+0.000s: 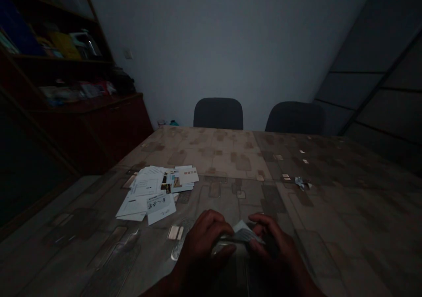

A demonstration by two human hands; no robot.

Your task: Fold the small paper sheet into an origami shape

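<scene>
Both my hands rest low on the table near its front edge, in dim light. My left hand (206,240) has its fingers curled over a folded piece of paper (243,234). My right hand (275,240) grips the same paper from the right side, fingers bent over its top. The paper is pale with dark print and looks creased. A spread pile of white printed papers and envelopes (154,191) lies to the left, a short way beyond my left hand.
The table (231,156) wears a patterned brown cloth under clear film. A small crumpled scrap (301,183) lies to the right. Two dark chairs (218,112) stand at the far side. A wooden cabinet with shelves (66,90) fills the left wall.
</scene>
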